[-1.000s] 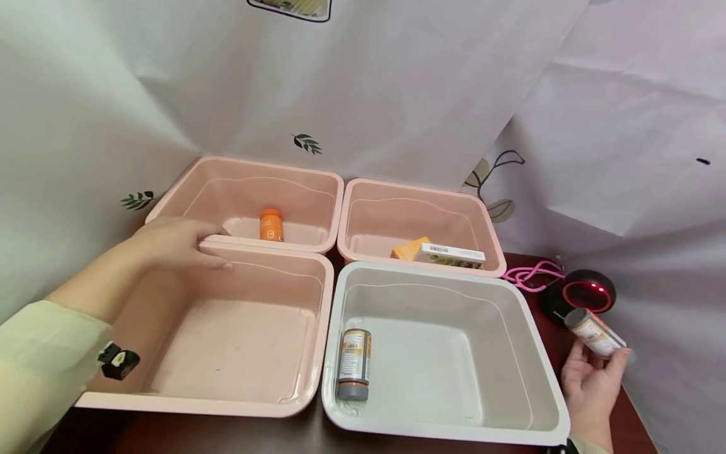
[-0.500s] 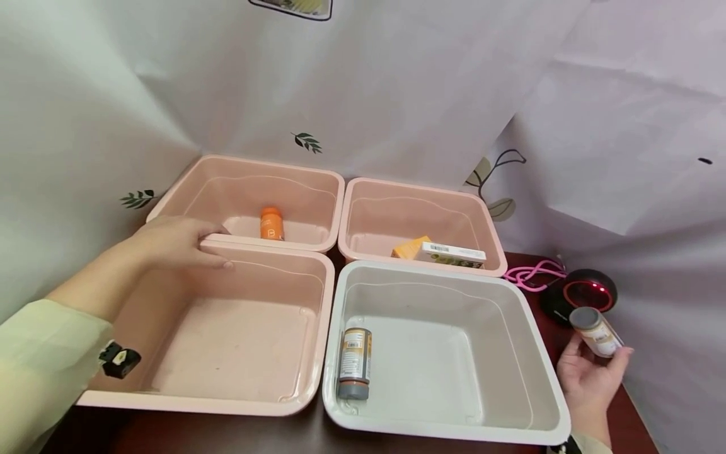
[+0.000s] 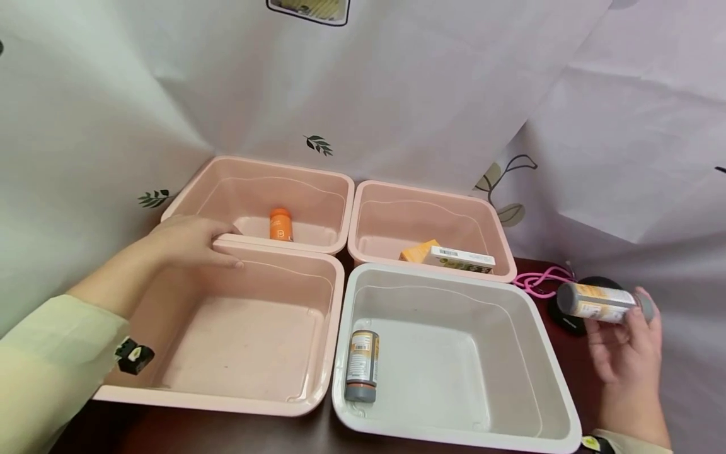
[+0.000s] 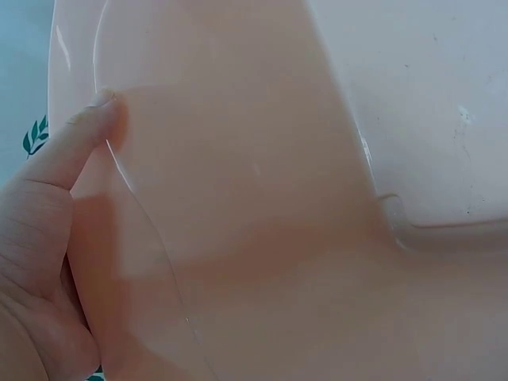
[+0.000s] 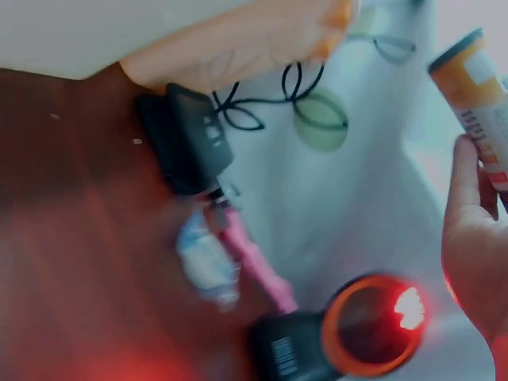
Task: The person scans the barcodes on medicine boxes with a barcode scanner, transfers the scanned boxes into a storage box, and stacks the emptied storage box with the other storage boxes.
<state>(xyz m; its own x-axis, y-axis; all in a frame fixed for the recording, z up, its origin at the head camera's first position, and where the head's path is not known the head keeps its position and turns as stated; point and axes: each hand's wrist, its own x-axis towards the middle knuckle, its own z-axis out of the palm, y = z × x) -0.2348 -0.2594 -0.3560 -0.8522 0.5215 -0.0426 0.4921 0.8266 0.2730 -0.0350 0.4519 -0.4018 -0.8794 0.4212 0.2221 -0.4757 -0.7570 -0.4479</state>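
Note:
My left hand (image 3: 190,243) grips the meeting rims of the front-left pink bin (image 3: 204,407) and the back-left pink bin (image 3: 283,169). In the left wrist view the thumb (image 4: 75,143) presses on the bin's inner wall. At the far right my right hand (image 3: 629,359) holds a bottle (image 3: 604,304) with a white and orange label and grey ends, lying nearly level in the air. Behind and below it is a black device (image 3: 567,320), largely covered in the head view; its lit red ring (image 5: 373,325) shows in the right wrist view.
Inside the grey bin (image 3: 454,435) lies a similar bottle (image 3: 362,366). An orange bottle (image 3: 280,225) stands in the back-left bin. The back-right pink bin (image 3: 425,189) holds a yellow box (image 3: 418,251) and a white box (image 3: 460,259). A pink cord (image 3: 541,279) lies on the dark table.
My right hand has lifted and moved right, turning the bottle from a slant to nearly level. The head view has shifted slightly. My left hand keeps its place on the rims.

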